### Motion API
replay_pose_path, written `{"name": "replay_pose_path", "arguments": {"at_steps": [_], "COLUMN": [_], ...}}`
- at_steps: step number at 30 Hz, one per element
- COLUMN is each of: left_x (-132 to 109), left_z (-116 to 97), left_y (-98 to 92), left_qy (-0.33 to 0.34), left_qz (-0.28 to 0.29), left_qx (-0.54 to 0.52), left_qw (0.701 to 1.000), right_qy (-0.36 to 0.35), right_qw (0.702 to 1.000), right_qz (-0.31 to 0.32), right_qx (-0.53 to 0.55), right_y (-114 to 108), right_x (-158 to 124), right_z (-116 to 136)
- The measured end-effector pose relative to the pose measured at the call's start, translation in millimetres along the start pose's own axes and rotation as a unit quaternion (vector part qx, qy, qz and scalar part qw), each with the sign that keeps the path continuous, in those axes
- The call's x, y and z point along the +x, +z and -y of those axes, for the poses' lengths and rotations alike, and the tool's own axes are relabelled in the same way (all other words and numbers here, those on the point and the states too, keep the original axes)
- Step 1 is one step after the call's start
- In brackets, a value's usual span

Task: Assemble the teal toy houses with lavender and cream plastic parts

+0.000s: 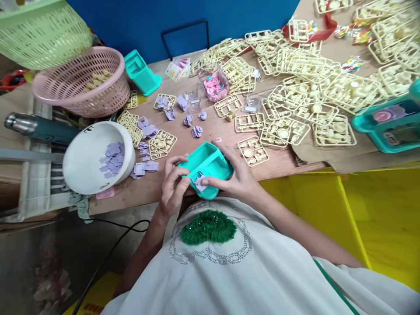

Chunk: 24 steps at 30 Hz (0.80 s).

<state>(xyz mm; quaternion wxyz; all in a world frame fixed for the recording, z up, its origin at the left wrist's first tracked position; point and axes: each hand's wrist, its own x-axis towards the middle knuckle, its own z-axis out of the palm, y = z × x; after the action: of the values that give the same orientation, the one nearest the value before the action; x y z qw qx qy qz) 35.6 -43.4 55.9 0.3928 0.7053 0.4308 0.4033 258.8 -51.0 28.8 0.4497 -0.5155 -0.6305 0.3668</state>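
Observation:
Both hands hold a teal plastic toy body (206,162) at the near edge of the wooden table (216,127). My right hand (236,175) grips its right side, thumb and finger pinched near a small lilac plastic piece (200,181) on its front. My left hand (172,183) curls round the left end, fingertips touching the same lilac piece. A white bowl (87,153) with several lilac pieces stands to the left. More lilac pieces (146,166) lie loose beside it.
Cream plastic part frames (308,87) cover the table's right and back. A pink basket (82,83) and green basket (39,30) stand back left, a clear tub of pink parts (215,85) mid-back. Teal toy bodies (141,72) (390,127) lie apart. A yellow bin (377,210) sits at right.

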Motion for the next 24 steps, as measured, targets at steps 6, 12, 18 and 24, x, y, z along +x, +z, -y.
{"name": "replay_pose_path", "arguments": {"at_steps": [6,12,18,24], "left_x": [-22.9,-24.0,-17.5,-7.1], "left_z": [10.0,6.5,13.1,19.6], "left_y": [35.6,40.5,38.4,31.8], "left_qy": [-0.133,-0.121,-0.126,-0.168], "left_qz": [-0.122,-0.127,-0.141,-0.115], "left_qx": [-0.129,-0.157,-0.108,-0.134], "left_qw": [0.975,0.972,0.976,0.97], "right_qy": [0.036,0.09,0.122,0.138], "right_qw": [0.999,0.995,0.992,0.986], "right_qz": [0.018,0.047,0.01,0.069], "right_qx": [-0.001,0.021,0.019,0.057], "right_y": [6.8,4.8,11.5,5.2], "right_x": [0.5,1.4,6.3,12.4], "right_z": [4.3,19.1,22.3,12.4]}}
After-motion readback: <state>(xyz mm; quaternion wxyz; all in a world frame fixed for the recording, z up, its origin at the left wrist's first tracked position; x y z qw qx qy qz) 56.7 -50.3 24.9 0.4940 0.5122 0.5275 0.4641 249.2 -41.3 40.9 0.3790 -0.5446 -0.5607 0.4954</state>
